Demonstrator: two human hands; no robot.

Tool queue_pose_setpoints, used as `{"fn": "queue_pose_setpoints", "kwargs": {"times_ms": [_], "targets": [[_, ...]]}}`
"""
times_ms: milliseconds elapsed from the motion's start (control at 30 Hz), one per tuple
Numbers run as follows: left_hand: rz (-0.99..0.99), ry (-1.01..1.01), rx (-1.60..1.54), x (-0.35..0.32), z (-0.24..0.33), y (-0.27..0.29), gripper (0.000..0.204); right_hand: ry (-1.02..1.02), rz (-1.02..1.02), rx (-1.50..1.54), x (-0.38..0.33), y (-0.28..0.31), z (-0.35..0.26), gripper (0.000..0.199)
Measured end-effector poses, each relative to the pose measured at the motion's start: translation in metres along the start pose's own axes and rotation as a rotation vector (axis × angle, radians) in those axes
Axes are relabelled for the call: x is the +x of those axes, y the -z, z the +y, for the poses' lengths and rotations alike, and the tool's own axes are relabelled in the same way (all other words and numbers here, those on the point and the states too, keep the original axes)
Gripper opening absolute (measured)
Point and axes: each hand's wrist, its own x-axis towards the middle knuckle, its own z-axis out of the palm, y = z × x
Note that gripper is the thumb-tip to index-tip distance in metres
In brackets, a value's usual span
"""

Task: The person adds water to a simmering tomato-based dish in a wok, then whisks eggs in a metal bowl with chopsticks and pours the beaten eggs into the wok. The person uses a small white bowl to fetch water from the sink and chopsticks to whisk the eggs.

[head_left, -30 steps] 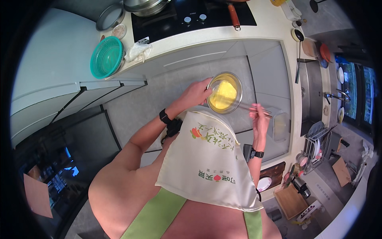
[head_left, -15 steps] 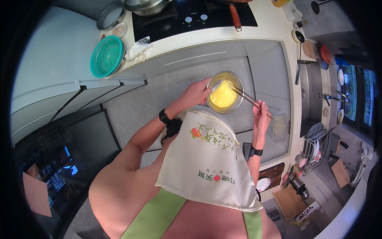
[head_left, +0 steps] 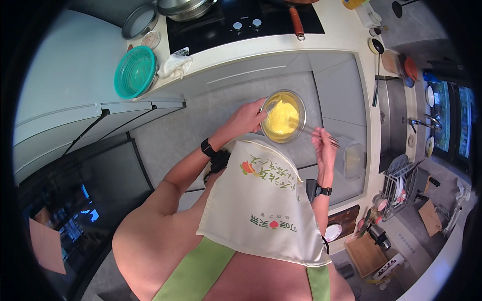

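My left hand (head_left: 249, 116) grips the left rim of a round bowl (head_left: 303, 108), which hangs above the floor in front of my apron (head_left: 251, 200). Inside the bowl lies frothy yellow beaten egg (head_left: 282, 119), swirled up on one side. To the right of the bowl, my right hand (head_left: 324, 144) is closed around a pair of chopsticks (head_left: 331, 140). Their front ends are smeared by motion near the bowl's right rim, so I cannot tell whether the tips touch the egg.
Ahead, a counter holds a black cooktop (head_left: 221, 37), a red-handled pan (head_left: 297, 22), a green basket (head_left: 135, 72) and a white cloth (head_left: 174, 65). A sink (head_left: 391, 118) and dish rack (head_left: 399, 185) line the right side. Grey cabinets (head_left: 339, 88) stand below the counter.
My right hand has shifted slightly left, toward the bowl, and the chopsticks have swept into a blur. The egg's surface has changed shape. My left hand and the bowl stay put.
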Motion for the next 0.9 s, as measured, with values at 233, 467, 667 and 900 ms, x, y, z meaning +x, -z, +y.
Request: {"fn": "queue_pose_setpoints", "kwargs": {"times_ms": [233,467,667,900], "targets": [[0.016,0.010,0.044,0.0016,0.0016,-0.0005,0.043,0.023,0.053,-0.003,-0.0041,0.0030,0.0010,0.028],[0.038,-0.002,0.050,0.0022,0.0016,-0.0011,0.045,0.075,0.048,-0.007,-0.0043,0.0043,0.0003,0.026],[0.044,-0.030,0.086,0.0052,-0.0014,-0.0023,0.050,0.051,0.013,0.012,-0.0011,0.0038,0.0017,0.027],[0.076,-0.044,0.074,0.0031,0.0018,-0.0022,0.050,0.053,0.007,0.070,0.0008,0.0001,0.0008,0.027]]}}
